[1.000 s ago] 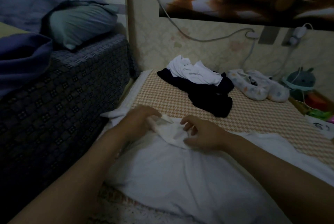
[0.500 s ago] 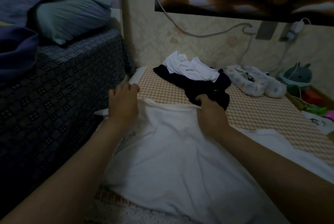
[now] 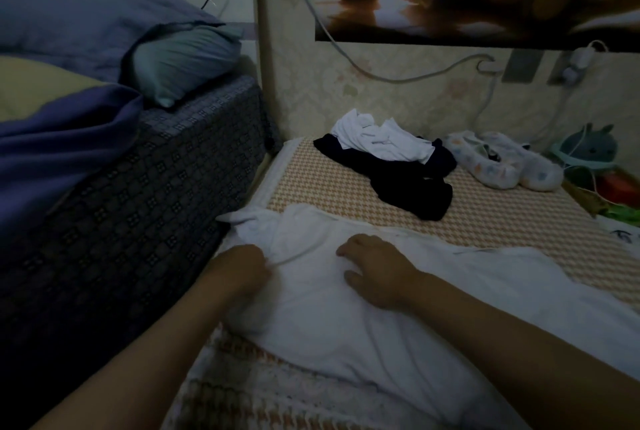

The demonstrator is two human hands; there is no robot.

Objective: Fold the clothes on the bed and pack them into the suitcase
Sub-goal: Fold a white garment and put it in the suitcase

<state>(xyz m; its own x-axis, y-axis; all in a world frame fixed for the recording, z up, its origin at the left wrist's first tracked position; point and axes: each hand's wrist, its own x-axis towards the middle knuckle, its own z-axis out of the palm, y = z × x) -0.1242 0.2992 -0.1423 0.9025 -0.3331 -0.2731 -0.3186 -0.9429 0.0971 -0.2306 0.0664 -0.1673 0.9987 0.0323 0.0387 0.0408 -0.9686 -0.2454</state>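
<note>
The head view, the only one, looked down over both forearms onto a thin white cotton garment (image 3: pixel 329 318). It was spread across the orange-and-cream houndstooth bed mat (image 3: pixel 502 221), near the mat's left edge and close to the person. The garment lay roughly flat but rumpled. One corner was bunched towards the dark patterned mattress side (image 3: pixel 138 187) at left, which suggested it was being laid out for folding rather than already folded.

The left hand (image 3: pixel 242 270) had its fingers curled in at a raised seam of the cloth and appeared to pinch it, probably to draw that side taut. The fingertips themselves were hidden under the hand. The right hand (image 3: pixel 375 270) lay on top of the garment with fingers spread and fairly straight, holding nothing. It was most likely pressing the fabric down so it would not slide while the other side was tugged.

Farther up the mat, well apart from the hands, a crumpled dark navy garment (image 3: pixel 412 194) lay in a heap with a crumpled white garment (image 3: pixel 381 142) on top of it, seemingly waiting their turn. Near that heap on the right sat a pair of pale patterned slippers (image 3: pixel 502 166), and a teal plush toy (image 3: pixel 588 149) stood near the wall. No suitcase showed anywhere, so packing looked some way off, and the job seemed to be at its early folding stage.
</note>
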